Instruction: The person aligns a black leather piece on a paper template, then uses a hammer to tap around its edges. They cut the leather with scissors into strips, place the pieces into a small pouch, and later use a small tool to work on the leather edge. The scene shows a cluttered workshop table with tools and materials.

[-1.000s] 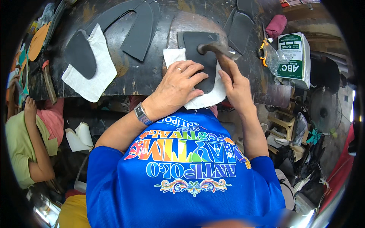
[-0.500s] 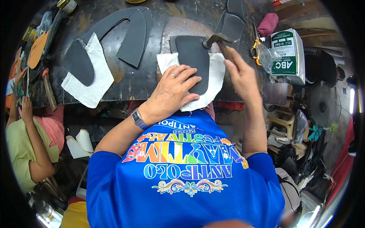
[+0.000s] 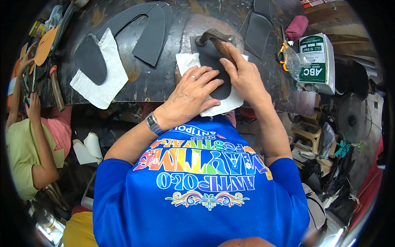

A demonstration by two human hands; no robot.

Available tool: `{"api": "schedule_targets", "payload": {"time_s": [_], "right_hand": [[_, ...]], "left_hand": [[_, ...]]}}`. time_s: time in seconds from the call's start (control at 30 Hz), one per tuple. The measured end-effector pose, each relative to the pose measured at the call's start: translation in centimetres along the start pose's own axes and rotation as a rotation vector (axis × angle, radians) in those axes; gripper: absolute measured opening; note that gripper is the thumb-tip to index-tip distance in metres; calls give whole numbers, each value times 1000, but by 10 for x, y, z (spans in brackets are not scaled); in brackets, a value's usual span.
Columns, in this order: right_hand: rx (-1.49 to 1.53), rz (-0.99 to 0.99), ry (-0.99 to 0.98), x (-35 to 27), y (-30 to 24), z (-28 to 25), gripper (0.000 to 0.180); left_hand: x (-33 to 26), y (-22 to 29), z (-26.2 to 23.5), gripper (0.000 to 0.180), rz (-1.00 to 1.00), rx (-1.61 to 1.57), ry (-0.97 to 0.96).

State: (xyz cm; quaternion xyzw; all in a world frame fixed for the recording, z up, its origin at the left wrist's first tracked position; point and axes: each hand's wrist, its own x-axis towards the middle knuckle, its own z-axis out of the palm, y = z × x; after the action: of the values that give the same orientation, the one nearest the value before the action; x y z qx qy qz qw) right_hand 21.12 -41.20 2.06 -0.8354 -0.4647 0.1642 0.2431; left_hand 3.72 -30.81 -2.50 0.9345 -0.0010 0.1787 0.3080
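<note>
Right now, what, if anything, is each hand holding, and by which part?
Right hand: a hammer, by its handle, near the head. Left hand: no grip visible; it lies spread over the black panel and white fabric.

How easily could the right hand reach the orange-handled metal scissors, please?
Probably not without letting go: the right hand holds a dark-headed hammer, though the scissors lie nearby, to its right.

Person's L hand (image 3: 193,88) is resting on dk grey piece (image 3: 210,58) atop wht cloth (image 3: 230,103); R hand (image 3: 247,78) is gripping hammer (image 3: 214,34) over piece's far end; scissors (image 3: 282,57) are lying nr grn/wht box (image 3: 314,53).
</note>
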Motion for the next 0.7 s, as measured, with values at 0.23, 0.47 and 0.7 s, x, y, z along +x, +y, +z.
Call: {"api": "schedule_targets", "payload": {"time_s": [0.23,0.47,0.7], "right_hand": [[122,-90,13,-23,9,0,43],[-45,-88,106,-6,9,4,40],[185,-92,290,10,20,1,44]], "left_hand": [[-2,-1,1,54,1,-12,24],[-1,0,5,53,18,44,19],[-1,1,3,50,13,54,46]]}}
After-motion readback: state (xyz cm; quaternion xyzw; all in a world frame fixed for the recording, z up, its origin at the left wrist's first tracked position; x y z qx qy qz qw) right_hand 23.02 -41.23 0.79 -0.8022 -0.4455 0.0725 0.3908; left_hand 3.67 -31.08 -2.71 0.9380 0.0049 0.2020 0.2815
